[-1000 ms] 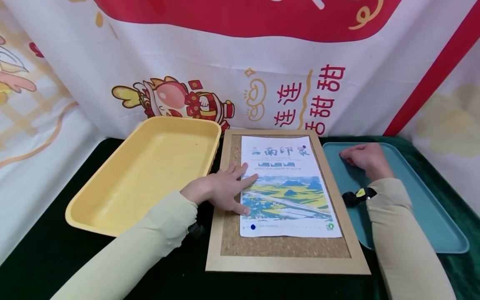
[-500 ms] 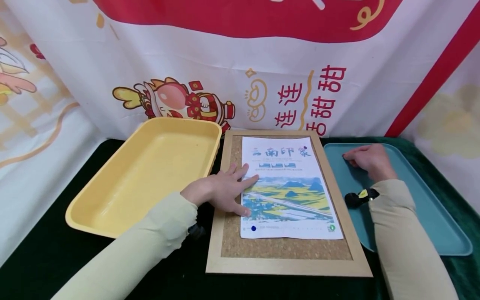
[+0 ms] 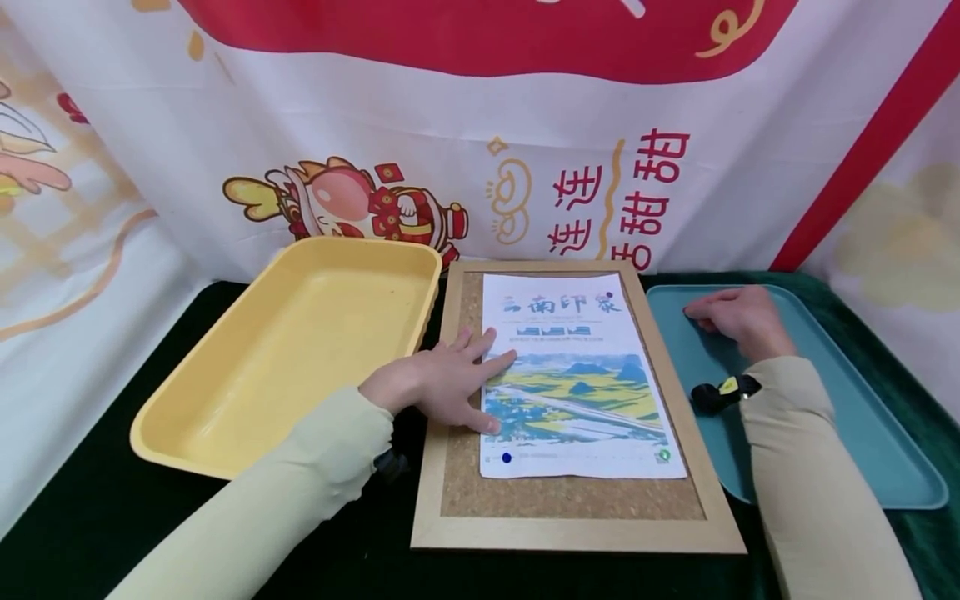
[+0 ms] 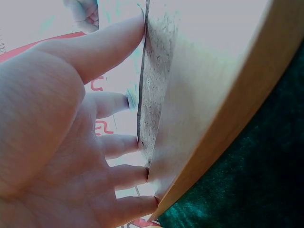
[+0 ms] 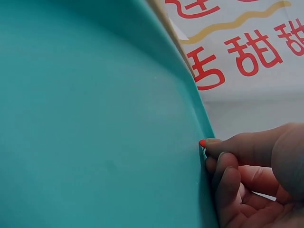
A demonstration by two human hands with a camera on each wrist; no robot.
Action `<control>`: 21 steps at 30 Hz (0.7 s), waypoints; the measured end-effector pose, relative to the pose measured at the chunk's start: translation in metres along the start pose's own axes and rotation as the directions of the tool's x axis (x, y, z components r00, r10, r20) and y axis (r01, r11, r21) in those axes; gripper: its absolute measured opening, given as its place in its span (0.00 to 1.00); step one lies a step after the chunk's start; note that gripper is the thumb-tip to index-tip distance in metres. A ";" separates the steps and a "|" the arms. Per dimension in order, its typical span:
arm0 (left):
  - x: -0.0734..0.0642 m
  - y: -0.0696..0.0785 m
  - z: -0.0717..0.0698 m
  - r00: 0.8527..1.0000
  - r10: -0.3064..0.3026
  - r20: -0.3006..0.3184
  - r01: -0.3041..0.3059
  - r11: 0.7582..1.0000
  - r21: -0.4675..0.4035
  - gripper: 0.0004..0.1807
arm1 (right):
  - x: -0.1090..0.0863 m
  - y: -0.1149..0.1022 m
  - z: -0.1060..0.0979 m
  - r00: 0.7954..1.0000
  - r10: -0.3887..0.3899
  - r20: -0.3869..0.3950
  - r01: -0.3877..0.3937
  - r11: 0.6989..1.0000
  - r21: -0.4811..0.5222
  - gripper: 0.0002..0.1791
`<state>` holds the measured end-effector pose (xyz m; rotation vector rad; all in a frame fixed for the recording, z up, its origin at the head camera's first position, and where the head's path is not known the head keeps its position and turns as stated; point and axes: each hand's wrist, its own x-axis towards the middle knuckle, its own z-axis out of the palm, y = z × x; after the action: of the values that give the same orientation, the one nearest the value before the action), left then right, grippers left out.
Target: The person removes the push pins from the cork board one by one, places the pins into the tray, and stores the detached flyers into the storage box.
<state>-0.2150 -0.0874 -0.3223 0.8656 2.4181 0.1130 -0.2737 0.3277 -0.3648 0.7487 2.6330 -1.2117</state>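
Observation:
A printed poster (image 3: 577,392) lies on a cork board (image 3: 465,475) with a wooden frame. My left hand (image 3: 468,383) lies flat on the poster's left edge, fingers straight and spread; the left wrist view shows the fingers (image 4: 118,142) pressing against the board (image 4: 204,95). A blue pin (image 3: 506,457) and a green pin (image 3: 663,455) sit in the poster's lower corners. My right hand (image 3: 705,312) rests in the far left part of a teal tray (image 3: 847,417) with curled fingers. In the right wrist view its fingertips (image 5: 223,152) pinch a small red pin (image 5: 203,142) against the tray (image 5: 95,118).
A deep yellow tray (image 3: 360,243) stands left of the board on the dark green cloth (image 3: 90,500). A white and red printed banner (image 3: 525,125) hangs right behind the table. A black wrist strap (image 3: 720,393) shows on my right sleeve.

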 end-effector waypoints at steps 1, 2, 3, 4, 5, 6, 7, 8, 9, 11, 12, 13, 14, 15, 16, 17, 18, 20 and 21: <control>0.001 0.000 0.000 1.000 0.001 0.002 -0.001 1.000 0.003 0.54 | 0.000 0.001 0.000 1.000 0.002 -0.003 -0.002 1.000 0.003 0.27; 0.001 0.001 0.000 1.000 0.001 0.004 -0.001 1.000 0.007 0.54 | 0.000 0.002 -0.001 1.000 0.001 -0.006 -0.001 1.000 0.004 0.27; 0.002 0.001 0.000 1.000 0.000 0.006 0.000 1.000 0.009 0.54 | 0.000 0.002 -0.001 1.000 -0.001 -0.008 0.001 1.000 0.005 0.27; 0.002 0.001 0.000 1.000 0.000 0.010 0.000 1.000 0.013 0.54 | -0.001 0.002 -0.001 1.000 -0.005 -0.008 0.005 1.000 0.006 0.27; 0.002 0.001 0.000 1.000 0.000 0.011 0.000 1.000 0.016 0.54 | -0.001 0.002 -0.001 1.000 -0.008 -0.008 0.008 1.000 0.007 0.27; 0.002 0.001 0.000 1.000 0.000 0.012 0.000 1.000 0.018 0.54 | -0.001 0.002 -0.001 1.000 -0.011 -0.008 0.011 1.000 0.012 0.26; 0.002 0.001 0.000 1.000 0.001 0.011 -0.001 1.000 0.019 0.54 | -0.002 0.002 -0.001 1.000 -0.014 -0.007 0.014 1.000 0.017 0.26; 0.002 0.001 0.000 1.000 0.002 0.010 -0.002 1.000 0.019 0.54 | -0.002 0.002 -0.002 1.000 -0.014 -0.006 0.014 1.000 0.023 0.26; 0.002 0.001 0.000 1.000 0.002 0.009 -0.002 1.000 0.020 0.54 | -0.002 0.002 -0.002 1.000 -0.014 -0.004 0.014 0.999 0.029 0.26; 0.002 0.002 0.000 1.000 0.004 0.005 -0.004 1.000 0.021 0.54 | -0.003 0.002 -0.004 1.000 -0.005 0.001 0.005 0.999 0.045 0.26; 0.002 0.002 0.000 1.000 0.005 0.004 -0.005 1.000 0.020 0.54 | -0.004 0.002 -0.005 1.000 0.001 0.003 -0.001 0.999 0.053 0.27; 0.001 0.002 0.000 1.000 0.005 0.002 -0.005 1.000 0.017 0.54 | -0.004 0.001 -0.005 1.000 0.005 0.006 -0.006 0.998 0.059 0.27; 0.001 0.002 0.000 1.000 0.004 0.001 -0.004 1.000 0.015 0.54 | -0.004 0.001 -0.006 1.000 0.009 0.008 -0.009 0.998 0.066 0.27; 0.000 0.002 0.000 1.000 0.004 -0.001 -0.004 1.000 0.013 0.54 | -0.004 0.000 -0.006 1.000 0.011 0.011 -0.012 0.997 0.071 0.27; 0.000 0.002 0.000 1.000 0.003 -0.001 -0.003 1.000 0.011 0.53 | -0.004 -0.001 -0.006 1.000 0.013 0.013 -0.014 0.997 0.075 0.27; 0.000 0.002 0.000 1.000 0.004 -0.002 -0.004 1.000 0.009 0.53 | -0.005 -0.001 -0.006 1.000 0.014 0.016 -0.015 0.997 0.078 0.28; 0.000 0.002 0.000 1.000 0.003 -0.001 -0.003 1.000 0.009 0.53 | -0.005 -0.002 -0.006 1.000 0.015 0.016 -0.016 0.996 0.083 0.28; 0.001 0.001 0.000 1.000 0.004 -0.001 -0.004 1.000 0.011 0.53 | -0.005 -0.004 -0.006 1.000 0.010 0.014 -0.011 0.996 0.089 0.29; 0.001 0.001 0.001 1.000 0.004 0.000 -0.004 1.000 0.012 0.53 | -0.006 -0.005 -0.006 1.000 0.007 0.012 -0.009 0.996 0.091 0.29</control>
<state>-0.2149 -0.0856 -0.3231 0.8757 2.4191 0.1004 -0.2705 0.3272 -0.3560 0.7636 2.5777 -1.3381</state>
